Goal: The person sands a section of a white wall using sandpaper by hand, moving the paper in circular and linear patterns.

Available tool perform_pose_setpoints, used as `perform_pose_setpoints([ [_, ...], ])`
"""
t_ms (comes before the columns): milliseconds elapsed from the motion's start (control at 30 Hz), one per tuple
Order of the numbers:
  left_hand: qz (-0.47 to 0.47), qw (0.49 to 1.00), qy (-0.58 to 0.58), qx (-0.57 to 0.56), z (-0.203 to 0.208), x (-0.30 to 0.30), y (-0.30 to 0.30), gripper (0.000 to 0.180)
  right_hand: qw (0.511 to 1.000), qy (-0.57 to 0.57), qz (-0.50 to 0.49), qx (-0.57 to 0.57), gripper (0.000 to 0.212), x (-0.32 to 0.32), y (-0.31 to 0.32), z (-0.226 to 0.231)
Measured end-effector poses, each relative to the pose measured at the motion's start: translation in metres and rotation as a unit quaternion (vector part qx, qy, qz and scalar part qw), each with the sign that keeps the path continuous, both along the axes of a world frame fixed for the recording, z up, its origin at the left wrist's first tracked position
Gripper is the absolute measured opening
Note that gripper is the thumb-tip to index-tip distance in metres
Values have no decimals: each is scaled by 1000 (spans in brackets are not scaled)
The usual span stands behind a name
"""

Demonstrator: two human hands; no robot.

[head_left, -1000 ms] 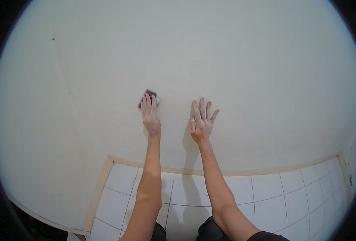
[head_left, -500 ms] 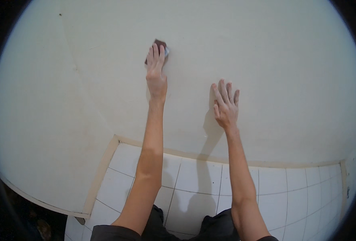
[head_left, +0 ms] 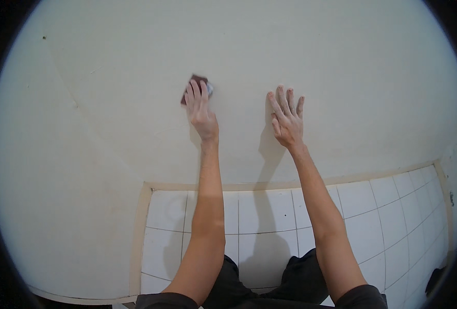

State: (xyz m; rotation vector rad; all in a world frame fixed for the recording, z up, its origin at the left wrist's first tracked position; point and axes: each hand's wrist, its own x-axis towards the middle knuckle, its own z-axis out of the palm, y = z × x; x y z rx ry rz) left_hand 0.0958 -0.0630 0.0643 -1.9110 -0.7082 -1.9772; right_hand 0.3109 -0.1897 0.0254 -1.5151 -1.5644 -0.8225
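Against the cream wall (head_left: 135,67), my left hand (head_left: 201,110) presses a dark reddish-brown piece of sandpaper (head_left: 199,79). The fingers lie over it, and a pale bluish-white part shows at its right side by the fingers. Most of the sheet is hidden under the hand. To the right and at much the same height, my right hand (head_left: 288,118) rests on the wall with fingers spread, holding nothing. Pale dust coats its fingers.
White floor tiles (head_left: 264,211) meet the wall along a beige skirting strip (head_left: 228,186). A wall corner stands at the left end of the strip. Dark objects sit at the right rim, one of them low on the floor (head_left: 435,280).
My left hand has slid the sandpaper down the wall. My right hand stays flat, slightly higher in the picture. The view has turned, so the wall and floor edge sit differently.
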Motion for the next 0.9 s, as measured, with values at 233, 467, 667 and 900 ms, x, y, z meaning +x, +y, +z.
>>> perform_pose_setpoints([
  [233, -34, 999, -31, -25, 83, 2, -25, 76, 999, -26, -10, -16, 74, -2, -2, 3],
  [467, -13, 998, 69, 6, -52, -15, 10, 76, 999, -13, 31, 0, 71, -2, 10, -20],
  [667, -21, 995, 89, -25, -31, 2, -3, 78, 1000, -9, -6, -7, 72, 3, 11, -24],
  [900, -30, 997, 60, -23, 44, 20, -31, 79, 1000, -8, -17, -4, 70, -12, 10, -4],
])
